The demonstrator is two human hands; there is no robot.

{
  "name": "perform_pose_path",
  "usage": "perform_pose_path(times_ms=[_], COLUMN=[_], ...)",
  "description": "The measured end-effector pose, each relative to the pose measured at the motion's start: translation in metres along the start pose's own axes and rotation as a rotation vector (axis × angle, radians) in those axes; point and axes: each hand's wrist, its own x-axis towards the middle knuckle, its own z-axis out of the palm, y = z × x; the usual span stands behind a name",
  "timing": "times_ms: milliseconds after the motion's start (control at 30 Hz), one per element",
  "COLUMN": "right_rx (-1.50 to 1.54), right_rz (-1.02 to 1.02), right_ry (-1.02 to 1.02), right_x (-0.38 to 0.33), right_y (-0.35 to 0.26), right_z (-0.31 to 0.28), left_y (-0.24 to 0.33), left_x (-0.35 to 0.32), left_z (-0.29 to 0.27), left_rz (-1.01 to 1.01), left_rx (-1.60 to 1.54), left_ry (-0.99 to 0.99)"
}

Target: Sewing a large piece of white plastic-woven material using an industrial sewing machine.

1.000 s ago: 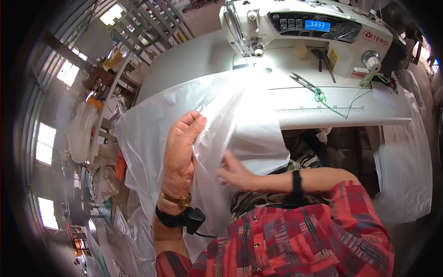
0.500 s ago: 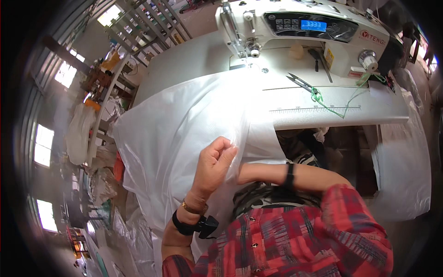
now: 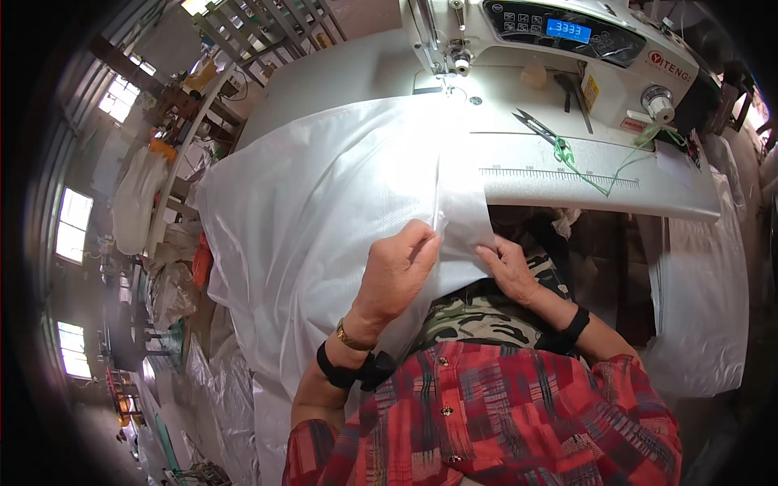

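My left hand (image 3: 399,271) and right hand (image 3: 509,267) both pinch the white fabric's (image 3: 324,211) near edge, keeping it flat before the sewing machine (image 3: 551,36).

The white sewing table (image 3: 567,174) carried a sewing machine (image 3: 559,36) at its far edge. A white woven sheet (image 3: 324,211) lay across its left half; thread snips (image 3: 535,125) and green cord (image 3: 604,174) lay right.

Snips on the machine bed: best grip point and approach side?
Likely the dark blades' midsection of the snips, from above: they lie flat and diagonal on the bed, clear on both sides. A green cord trails from their lower-right end, so avoid that end.
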Motion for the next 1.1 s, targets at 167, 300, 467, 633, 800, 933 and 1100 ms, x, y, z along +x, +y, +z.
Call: perform_pose_path(times_ms=[167,300,467,633,800,933,1100], right_rx=[0.147,-0.080,-0.266,-0.440,-0.490,0.143,0.162], right_rz=[0.098,-0.049,-0.292,-0.497,-0.744,0.051,-0.413], right_ry=[-0.189,-0.265,-0.321,-0.377,-0.536,0.087,-0.446], right_x=[-0.024,-0.028,-0.027,-0.025,-0.009,0.023,0.072], right_y=[-0.091,-0.102,-0.099,-0.102,-0.111,-0.045,-0.065], right_z=[-0.010,-0.007,0.004,0.016,0.003,0.014,0.111], left_y=[0.009,0.003,-0.006,-0.011,-0.016,0.010,0.062], left_x=[0.002,0.001,-0.008,-0.013,-0.021,-0.020,0.005], left_z=[0.009,0.018,0.022,0.018,0.009,-0.010,-0.033], left_rz=[0.219,0.181,0.096,-0.082,-0.253,-0.119,0.307], left_rx=[0.267,0.282,0.135,-0.067,-0.064,0.133,0.590], left_ry=[-0.066,-0.152,-0.136,-0.132,-0.028,0.125,-0.025])
